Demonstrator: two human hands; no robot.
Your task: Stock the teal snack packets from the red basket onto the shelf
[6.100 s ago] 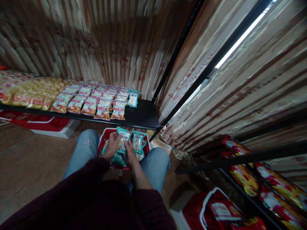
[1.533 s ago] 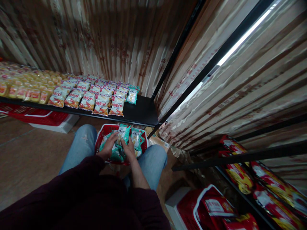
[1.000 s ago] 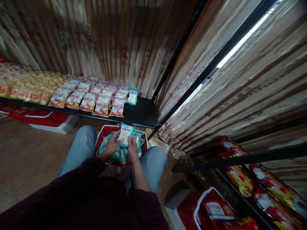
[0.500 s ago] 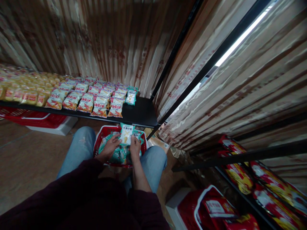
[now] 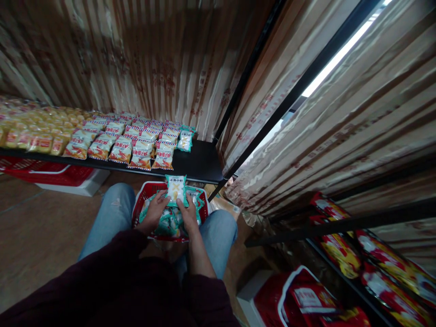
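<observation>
A teal and white snack bag (image 5: 176, 188) is held upright above the basket, its printed front towards me. My left hand (image 5: 157, 210) grips its lower left side, and my right hand (image 5: 188, 212) grips its lower right corner. Beneath them, between my knees, the red shopping basket (image 5: 137, 206) holds several more teal snack bags (image 5: 166, 222). On the black shelf (image 5: 200, 161) ahead, one matching teal bag (image 5: 185, 139) stands at the right end of the rows, beside the orange and white snack bags (image 5: 141, 153).
Yellow packaged snacks (image 5: 44, 138) fill the shelf's left part. Under it sits another red basket (image 5: 71, 176) on a white box. At lower right are a red basket with a white handle (image 5: 284, 290) and a rack of red and yellow packs (image 5: 340, 254). Black posts (image 5: 272, 131) rise at the shelf's corner.
The held teal bag has shifted slightly left and is now gripped by both hands. My right hand has moved left to its lower corner.
</observation>
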